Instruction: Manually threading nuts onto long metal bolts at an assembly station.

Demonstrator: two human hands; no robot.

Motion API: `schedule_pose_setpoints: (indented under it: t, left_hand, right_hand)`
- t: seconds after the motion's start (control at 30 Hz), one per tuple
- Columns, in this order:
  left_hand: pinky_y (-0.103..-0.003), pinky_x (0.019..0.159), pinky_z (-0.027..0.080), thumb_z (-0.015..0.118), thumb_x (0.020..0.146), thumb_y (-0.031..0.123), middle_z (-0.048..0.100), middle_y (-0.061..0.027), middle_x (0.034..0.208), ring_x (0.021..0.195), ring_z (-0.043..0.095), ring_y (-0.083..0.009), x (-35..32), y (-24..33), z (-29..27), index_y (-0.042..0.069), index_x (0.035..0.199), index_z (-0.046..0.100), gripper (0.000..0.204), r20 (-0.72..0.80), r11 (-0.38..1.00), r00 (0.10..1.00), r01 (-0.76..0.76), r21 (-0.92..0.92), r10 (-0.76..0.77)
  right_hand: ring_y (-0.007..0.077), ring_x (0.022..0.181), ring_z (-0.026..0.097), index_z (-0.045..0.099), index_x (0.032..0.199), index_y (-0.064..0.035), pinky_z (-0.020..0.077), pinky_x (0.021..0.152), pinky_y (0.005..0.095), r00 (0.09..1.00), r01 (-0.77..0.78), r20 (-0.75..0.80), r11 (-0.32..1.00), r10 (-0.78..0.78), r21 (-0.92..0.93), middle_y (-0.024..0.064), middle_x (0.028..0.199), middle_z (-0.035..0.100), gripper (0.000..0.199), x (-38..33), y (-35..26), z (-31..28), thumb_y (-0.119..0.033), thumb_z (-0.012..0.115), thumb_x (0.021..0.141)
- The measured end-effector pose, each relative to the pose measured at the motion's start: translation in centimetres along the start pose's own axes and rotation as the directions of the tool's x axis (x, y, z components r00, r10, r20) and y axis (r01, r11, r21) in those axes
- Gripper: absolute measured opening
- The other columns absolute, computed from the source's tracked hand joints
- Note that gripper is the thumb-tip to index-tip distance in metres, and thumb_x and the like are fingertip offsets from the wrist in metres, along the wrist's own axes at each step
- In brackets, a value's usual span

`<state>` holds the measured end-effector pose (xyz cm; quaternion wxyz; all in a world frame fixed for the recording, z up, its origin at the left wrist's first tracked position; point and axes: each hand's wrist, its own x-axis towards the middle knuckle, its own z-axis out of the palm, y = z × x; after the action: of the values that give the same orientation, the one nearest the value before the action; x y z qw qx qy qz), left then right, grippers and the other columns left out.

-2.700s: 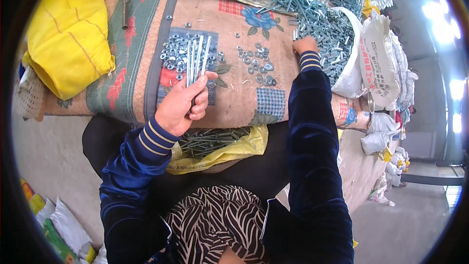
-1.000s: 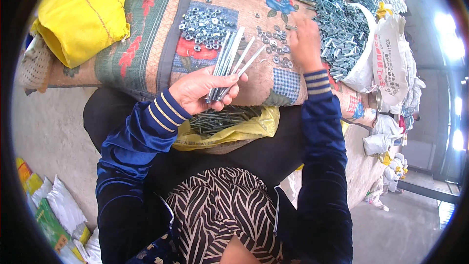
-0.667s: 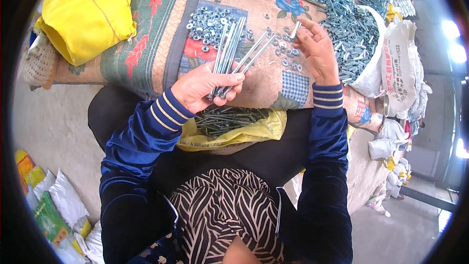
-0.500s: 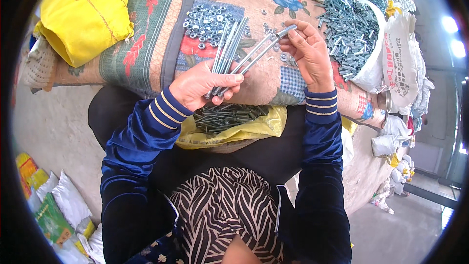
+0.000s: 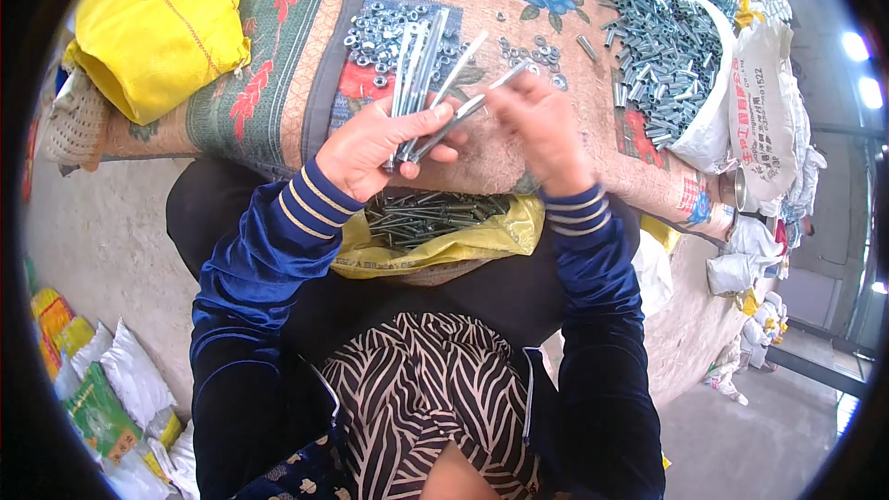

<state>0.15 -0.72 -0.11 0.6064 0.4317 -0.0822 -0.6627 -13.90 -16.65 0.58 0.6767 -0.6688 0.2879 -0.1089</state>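
My left hand (image 5: 375,143) is closed around a fanned bundle of long, thin metal bolts (image 5: 413,69), their shafts pointing up and away from me. One of them slants to the right, with a bright piece like a metal sleeve (image 5: 511,73) at its far end. Beside that slanting bolt is my right hand (image 5: 546,130), its fingers smeared by motion, so their grip cannot be made out. Beyond the left hand lies a pile of hex nuts (image 5: 380,42) on the patterned cloth. Below both hands, a yellow sack (image 5: 505,239) holds many dark bolts (image 5: 435,220).
A white sack (image 5: 718,65) spills a large heap of short metal sleeves (image 5: 662,83) and bolts at the right. Several washers and nuts (image 5: 532,51) and one loose sleeve (image 5: 587,48) lie on the cloth (image 5: 639,176). A yellow bag (image 5: 167,28) stands far left.
My right hand has moved left and down from the outer end of the slanting bolt towards my left hand, and is now blurred. The left hand still holds the bundle.
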Motion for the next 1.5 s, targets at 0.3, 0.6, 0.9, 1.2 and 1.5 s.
schedule_pose_setpoints:
  t: [0.3, 0.6, 0.9, 1.2, 1.5]
  left_hand:
    - [-0.015, 0.042, 0.033, 0.064, 0.088, 0.019, 0.055, -0.0013, 0.079, 0.063, 0.050, -0.0065, -0.2, 0.3, -1.3, 0.006, 0.109, 0.058, 0.025, -0.026, 0.998, 0.998, -0.059, -0.020, 0.058]
    - [-0.015, 0.043, 0.031, 0.069, 0.084, 0.023, 0.056, 0.0016, 0.076, 0.061, 0.050, -0.0045, -0.9, 0.6, -1.9, 0.006, 0.099, 0.063, 0.024, -0.049, 0.977, 0.980, -0.195, -0.083, 0.191]
    - [-0.015, 0.042, 0.031, 0.068, 0.084, 0.025, 0.059, 0.0004, 0.074, 0.060, 0.053, -0.0045, -0.6, 1.3, -1.9, 0.006, 0.099, 0.062, 0.025, -0.030, 0.987, 0.986, -0.162, -0.018, 0.162]
    - [-0.015, 0.038, 0.031, 0.060, 0.090, 0.026, 0.056, 0.0009, 0.072, 0.056, 0.051, -0.0053, -0.7, 1.7, -1.6, 0.005, 0.103, 0.059, 0.024, -0.051, 0.987, 0.986, -0.158, 0.006, 0.158]
    - [-0.015, 0.038, 0.031, 0.061, 0.089, 0.024, 0.057, 0.0003, 0.074, 0.056, 0.052, -0.0054, -1.4, 1.2, -2.0, 0.005, 0.101, 0.059, 0.022, -0.036, 0.988, 0.989, -0.146, -0.059, 0.144]
  right_hand:
    - [0.0186, 0.062, 0.060, 0.069, 0.092, -0.0065, 0.0474, 0.059, 0.0296, 0.825, 0.230, -0.187, 0.618, -0.533, -0.752, 0.0078, 0.076, 0.065, 0.021, 4.5, 1.7, -5.7, -0.018, 0.072, 0.074]
    - [0.0100, 0.058, 0.057, 0.067, 0.083, 0.0016, 0.0436, 0.054, 0.0251, 0.892, 0.046, -0.224, 0.573, -0.393, -0.818, 0.0057, 0.066, 0.064, 0.014, 3.7, 1.7, -5.9, -0.011, 0.068, 0.076]
    - [0.0196, 0.060, 0.061, 0.068, 0.080, -0.0016, 0.0469, 0.058, 0.0308, 0.871, 0.054, -0.191, 0.475, -0.453, -0.878, 0.0103, 0.067, 0.065, 0.012, 3.8, -0.2, -6.8, -0.011, 0.067, 0.073]
    - [0.0248, 0.071, 0.060, 0.068, 0.088, -0.0050, 0.0473, 0.065, 0.0352, 0.710, 0.178, -0.078, 0.286, -0.700, -0.942, 0.0128, 0.076, 0.062, 0.016, 6.3, 2.6, -5.3, -0.011, 0.068, 0.073]
    - [0.0283, 0.074, 0.062, 0.070, 0.088, -0.0058, 0.0472, 0.066, 0.0344, 0.830, 0.282, -0.002, 0.424, -0.558, -0.861, 0.0139, 0.079, 0.064, 0.015, 4.9, 2.9, -5.0, -0.008, 0.066, 0.074]
